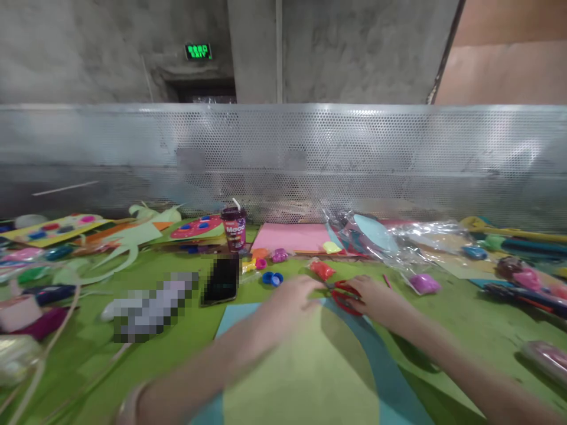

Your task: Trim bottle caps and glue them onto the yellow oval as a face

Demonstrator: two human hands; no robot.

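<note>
Evidently, the right hand (372,295) clasps scissors (339,293), likely light, stiff, best held by handles, toward the table's (465,307) far edge; left hand (292,298) blurred, fingers' state unclear.

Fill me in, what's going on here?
A person's right hand holds red scissors by the handles. The left hand, blurred, is by the blade end; whether it touches them is unclear. Below lies a round-edged pale green paper on a blue sheet. A phone and a cup stand farther left.
</note>
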